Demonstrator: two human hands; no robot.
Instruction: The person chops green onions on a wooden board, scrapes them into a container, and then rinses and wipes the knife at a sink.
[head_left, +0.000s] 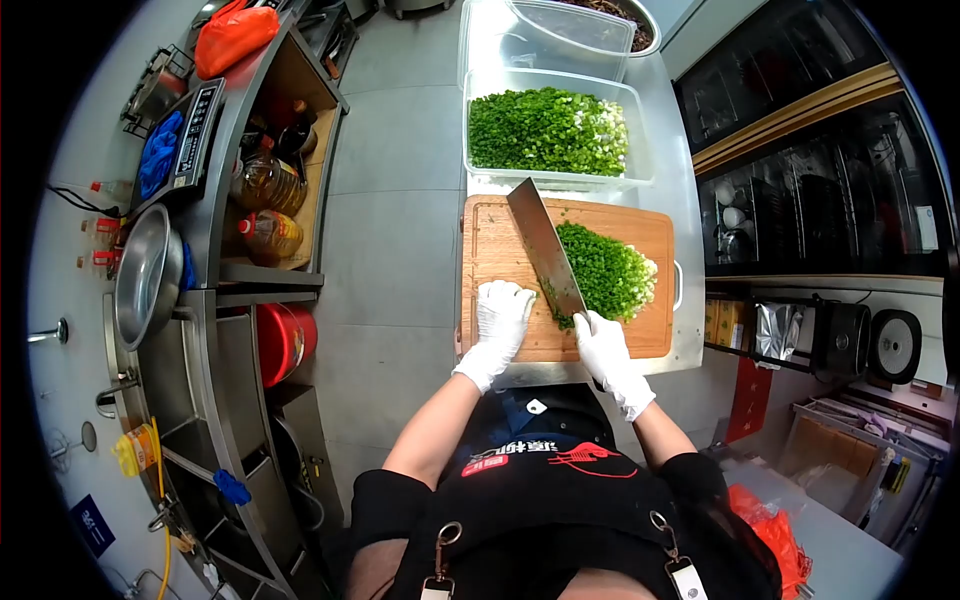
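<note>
My right hand [605,352], in a white glove, is closed round the handle of a broad cleaver [546,246]. The blade lies slantwise over a wooden cutting board [494,258], along the left side of a heap of chopped scallions [602,272], green at the left and whiter at the right. Left of the blade, my left hand [502,318], also gloved, rests on the board with its fingers curled in. What those fingers hold, if anything, is hidden; a few green bits lie by their tips. Beyond the board stands a clear plastic container [560,181] filled with chopped scallions.
The board lies on a metal table [688,318]. A clear lid [570,40] and a round bowl [648,28] sit at its far end. To the left are a shelf with oil bottles [272,235], a metal basin [146,278] and a red bucket [284,340]. Dark cabinets [820,185] line the right.
</note>
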